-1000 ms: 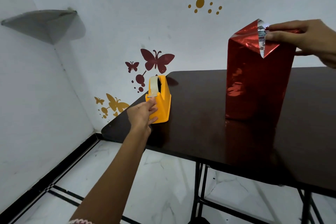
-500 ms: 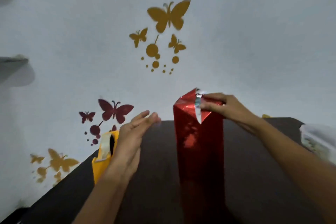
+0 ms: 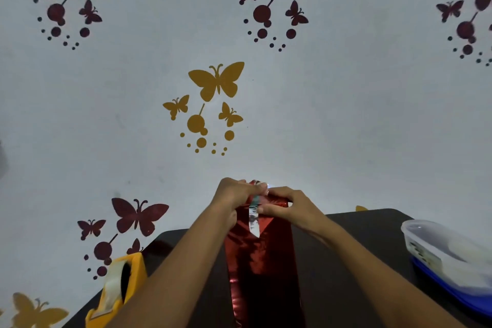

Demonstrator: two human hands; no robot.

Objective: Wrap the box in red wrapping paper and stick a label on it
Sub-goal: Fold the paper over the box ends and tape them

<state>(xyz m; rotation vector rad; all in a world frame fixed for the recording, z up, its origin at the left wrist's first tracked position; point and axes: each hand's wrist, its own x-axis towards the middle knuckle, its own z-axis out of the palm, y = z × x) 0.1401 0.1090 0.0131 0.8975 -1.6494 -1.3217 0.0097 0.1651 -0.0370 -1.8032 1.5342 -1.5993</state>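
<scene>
Box [image 3: 262,261] upright mid tabletop [image 3: 346,247], sides wrapped red. L hand [image 3: 234,194] + R hand [image 3: 287,208] both pinch top flap [image 3: 266,224], prob. taping it down. Left: seal ends, stick label. Dispenser [image 3: 119,287] at L edge.

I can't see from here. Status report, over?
Left hand grips the box at its top. Right hand pinches the paper flap. Box upright on the table. Nothing blocking.

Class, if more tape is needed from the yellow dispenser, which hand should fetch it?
Probably left: the dispenser sits nearer the left hand, while the right hand pins the flap on the red box.
</scene>
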